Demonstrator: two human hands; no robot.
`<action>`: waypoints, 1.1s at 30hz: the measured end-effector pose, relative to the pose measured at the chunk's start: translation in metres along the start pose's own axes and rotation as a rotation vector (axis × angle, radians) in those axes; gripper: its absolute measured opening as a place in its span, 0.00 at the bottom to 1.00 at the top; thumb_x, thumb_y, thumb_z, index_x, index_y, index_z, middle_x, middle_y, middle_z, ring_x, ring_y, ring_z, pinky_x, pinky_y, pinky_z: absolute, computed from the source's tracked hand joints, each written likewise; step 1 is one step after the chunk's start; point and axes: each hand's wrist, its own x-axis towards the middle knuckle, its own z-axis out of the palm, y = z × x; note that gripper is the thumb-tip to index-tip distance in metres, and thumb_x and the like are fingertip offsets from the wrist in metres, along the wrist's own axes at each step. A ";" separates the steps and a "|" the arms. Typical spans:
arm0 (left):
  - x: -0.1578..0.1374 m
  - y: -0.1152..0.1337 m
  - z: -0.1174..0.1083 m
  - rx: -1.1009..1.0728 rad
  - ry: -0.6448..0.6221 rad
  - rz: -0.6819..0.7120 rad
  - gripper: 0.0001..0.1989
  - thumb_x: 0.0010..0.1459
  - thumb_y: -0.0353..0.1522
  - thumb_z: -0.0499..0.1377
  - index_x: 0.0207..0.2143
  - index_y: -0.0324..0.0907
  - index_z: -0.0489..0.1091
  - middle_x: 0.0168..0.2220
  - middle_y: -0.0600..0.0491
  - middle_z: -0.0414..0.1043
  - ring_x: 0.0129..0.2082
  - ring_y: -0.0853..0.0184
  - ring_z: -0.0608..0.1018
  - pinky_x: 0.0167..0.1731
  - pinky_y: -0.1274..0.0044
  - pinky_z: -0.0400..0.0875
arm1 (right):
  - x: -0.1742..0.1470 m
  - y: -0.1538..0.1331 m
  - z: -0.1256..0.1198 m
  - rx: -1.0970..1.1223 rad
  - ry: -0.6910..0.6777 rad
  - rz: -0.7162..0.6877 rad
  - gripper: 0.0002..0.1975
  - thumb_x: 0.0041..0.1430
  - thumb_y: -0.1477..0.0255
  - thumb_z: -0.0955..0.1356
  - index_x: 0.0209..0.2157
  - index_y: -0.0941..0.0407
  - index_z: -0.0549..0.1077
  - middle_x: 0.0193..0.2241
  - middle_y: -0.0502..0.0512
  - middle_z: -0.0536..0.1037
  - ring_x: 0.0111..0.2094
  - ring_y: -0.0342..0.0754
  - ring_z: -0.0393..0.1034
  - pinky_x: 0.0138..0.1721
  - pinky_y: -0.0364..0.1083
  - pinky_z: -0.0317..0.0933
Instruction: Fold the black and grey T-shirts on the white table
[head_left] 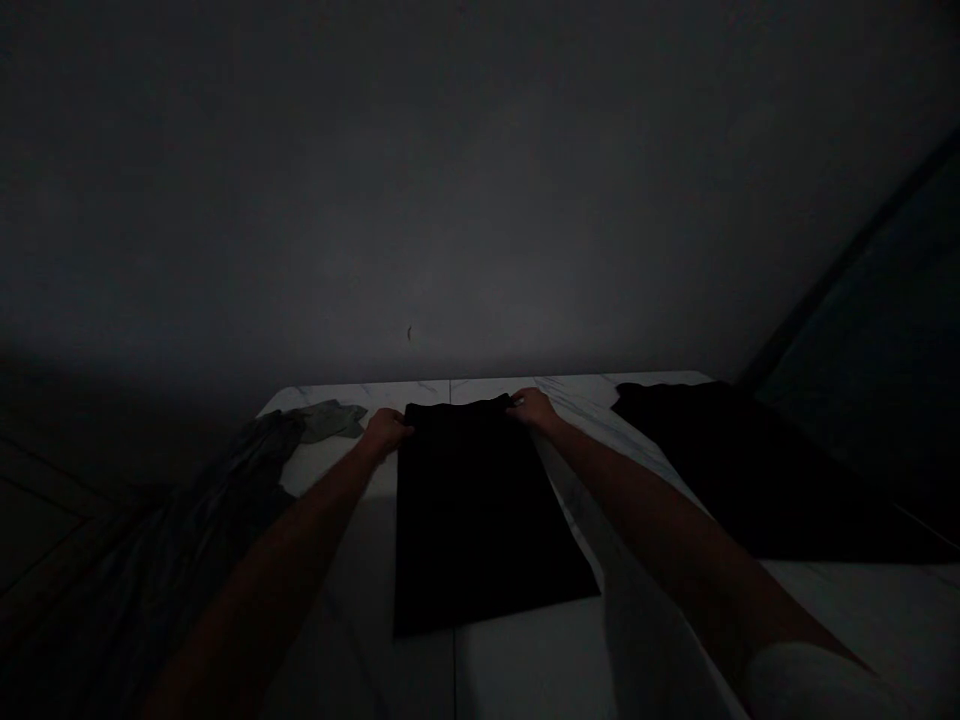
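Note:
A black garment [480, 520] lies spread on the white, marble-patterned table [525, 665], widening from its narrow far edge toward me. The dim light hides whether it is a skirt, shorts or folded trousers. At its far left corner, my left hand [388, 430] is closed with the cloth pinched between thumb and fingers. My right hand [534, 408] grips the far right corner in the same way. Between the two hands the top edge runs slightly wavy, like a waistband.
Another black garment [795, 480] lies flat at the right of the table. Crumpled dark clothes [225, 510] hang over the left side, beside a greyish cloth [330, 420]. Behind the table rises a plain wall [480, 220]; a dark slanting shape [885, 320] stands at right.

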 end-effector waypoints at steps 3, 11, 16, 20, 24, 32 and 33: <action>-0.009 0.011 -0.002 0.116 0.159 0.073 0.25 0.54 0.37 0.56 0.54 0.36 0.67 0.52 0.42 0.70 0.54 0.63 0.74 0.59 0.68 0.71 | -0.005 -0.007 -0.002 -0.053 0.054 -0.010 0.26 0.57 0.71 0.70 0.57 0.62 0.70 0.55 0.63 0.71 0.57 0.53 0.67 0.59 0.46 0.59; -0.031 0.038 0.052 0.320 0.112 0.502 0.31 0.61 0.50 0.41 0.65 0.56 0.55 0.70 0.59 0.45 0.74 0.61 0.48 0.77 0.54 0.42 | -0.036 -0.029 0.030 -0.385 -0.103 -0.621 0.34 0.70 0.56 0.54 0.70 0.60 0.54 0.70 0.55 0.48 0.72 0.55 0.37 0.71 0.57 0.38; -0.031 0.032 0.067 0.351 0.091 0.441 0.37 0.60 0.53 0.34 0.68 0.52 0.49 0.72 0.55 0.39 0.75 0.56 0.44 0.75 0.50 0.40 | -0.049 -0.022 0.041 -0.426 -0.122 -0.441 0.40 0.69 0.50 0.50 0.71 0.62 0.47 0.71 0.57 0.40 0.72 0.56 0.33 0.71 0.61 0.36; -0.035 0.028 0.064 0.367 0.117 0.411 0.39 0.58 0.55 0.33 0.69 0.53 0.46 0.72 0.56 0.37 0.75 0.56 0.43 0.75 0.49 0.39 | -0.054 -0.012 0.039 -0.405 -0.092 -0.436 0.42 0.68 0.48 0.49 0.71 0.62 0.46 0.71 0.57 0.40 0.73 0.54 0.32 0.72 0.60 0.32; -0.036 0.021 0.054 0.386 0.138 0.346 0.38 0.60 0.52 0.33 0.68 0.50 0.48 0.72 0.55 0.38 0.75 0.56 0.46 0.73 0.47 0.42 | -0.053 0.001 0.026 -0.413 -0.135 -0.292 0.40 0.68 0.50 0.48 0.71 0.63 0.45 0.71 0.57 0.40 0.72 0.54 0.35 0.71 0.61 0.35; -0.090 0.025 0.076 0.449 0.073 0.556 0.38 0.59 0.54 0.30 0.69 0.53 0.46 0.72 0.59 0.35 0.75 0.57 0.44 0.74 0.46 0.40 | -0.110 -0.023 0.033 -0.369 -0.106 -0.582 0.40 0.68 0.50 0.48 0.72 0.62 0.45 0.71 0.56 0.38 0.73 0.54 0.29 0.72 0.60 0.32; -0.097 0.018 0.078 0.461 0.063 0.559 0.38 0.59 0.53 0.30 0.68 0.54 0.47 0.72 0.59 0.36 0.75 0.57 0.45 0.73 0.45 0.41 | -0.118 -0.022 0.036 -0.365 -0.166 -0.594 0.40 0.68 0.50 0.48 0.72 0.61 0.45 0.71 0.54 0.39 0.73 0.53 0.30 0.72 0.60 0.32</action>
